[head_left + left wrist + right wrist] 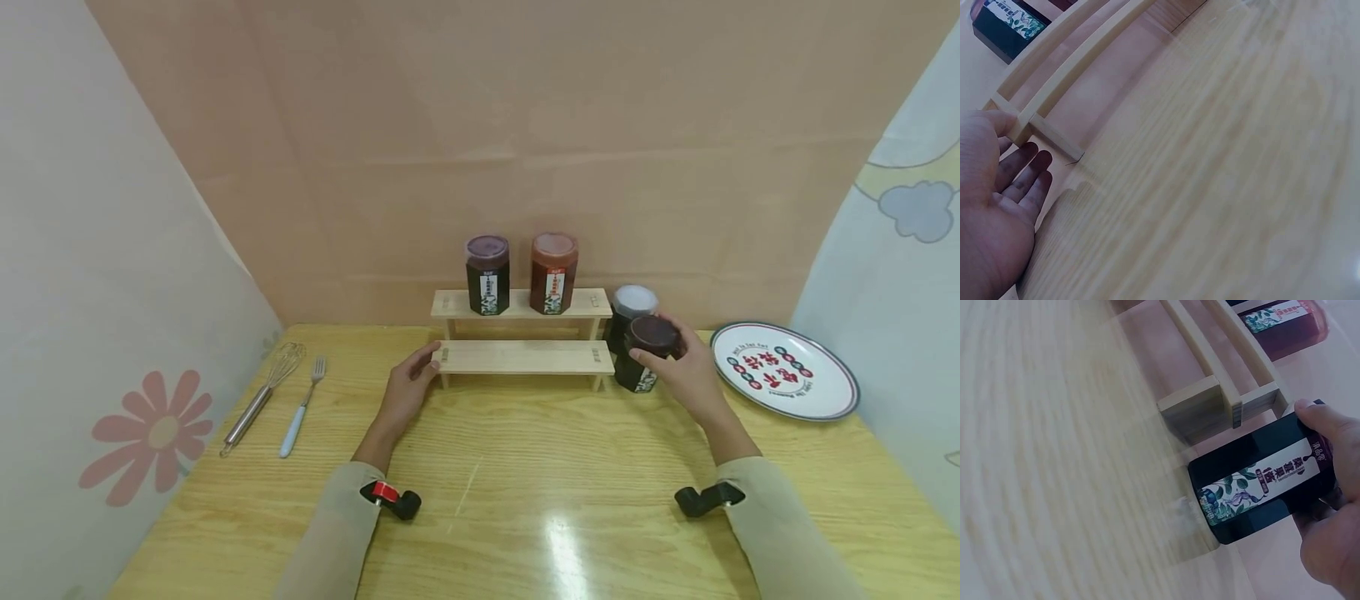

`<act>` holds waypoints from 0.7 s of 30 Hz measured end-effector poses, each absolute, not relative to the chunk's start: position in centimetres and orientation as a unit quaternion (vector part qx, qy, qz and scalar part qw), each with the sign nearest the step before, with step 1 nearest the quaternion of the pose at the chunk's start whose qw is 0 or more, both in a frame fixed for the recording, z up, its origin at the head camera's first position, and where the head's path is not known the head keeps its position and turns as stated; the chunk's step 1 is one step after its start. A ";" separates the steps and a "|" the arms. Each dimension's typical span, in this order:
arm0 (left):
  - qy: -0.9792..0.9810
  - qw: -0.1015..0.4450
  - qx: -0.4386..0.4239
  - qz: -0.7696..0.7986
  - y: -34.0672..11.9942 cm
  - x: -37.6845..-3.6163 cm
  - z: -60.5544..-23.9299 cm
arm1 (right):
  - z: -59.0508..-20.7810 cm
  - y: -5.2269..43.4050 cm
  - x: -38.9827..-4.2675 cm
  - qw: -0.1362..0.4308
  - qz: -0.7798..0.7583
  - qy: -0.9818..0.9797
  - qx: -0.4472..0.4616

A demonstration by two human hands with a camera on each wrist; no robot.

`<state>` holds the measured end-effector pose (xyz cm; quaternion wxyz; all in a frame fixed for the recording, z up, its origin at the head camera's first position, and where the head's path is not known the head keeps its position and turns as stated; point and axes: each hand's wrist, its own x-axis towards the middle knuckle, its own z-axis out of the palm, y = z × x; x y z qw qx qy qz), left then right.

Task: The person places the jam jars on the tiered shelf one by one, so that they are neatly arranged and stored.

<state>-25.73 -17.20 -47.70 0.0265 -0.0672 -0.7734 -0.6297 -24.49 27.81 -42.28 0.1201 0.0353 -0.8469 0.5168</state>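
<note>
A two-step wooden rack (522, 357) stands at the back of the table. My left hand (408, 383) pinches the left end of its lower step, as the left wrist view shows with the thumb over the board and fingers below. Off the rack's right end, my right hand (686, 367) grips a dark jam jar (1263, 481) with a white label near its lid, thumb on one side and fingers round the other. Behind that jar is a second dark jar (634, 301) with a pale lid, partly hidden. A purple-lidded jar (487, 275) and a red jar (553, 275) stand on the upper step.
At the right lies a white oval plate (828, 387) with a dark rim and red lettering. A whisk (258, 412) and a fork (300, 417) with a pale blue handle lie at the left. A brown backdrop (375, 208) rises behind the table.
</note>
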 end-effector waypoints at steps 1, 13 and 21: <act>-0.773 0.026 -0.069 -0.630 -17.2 -25.7 -47.7 | -42.2 27.8 -24.5 0.122 0.517 -0.847 0.034; -0.772 0.030 -0.060 -0.632 -17.1 -25.8 -47.6 | -41.7 27.6 -24.4 0.131 0.531 -0.836 0.034; -0.774 0.026 -0.061 -0.630 -17.1 -25.7 -47.5 | -39.9 27.5 -23.9 0.138 0.525 -0.839 0.027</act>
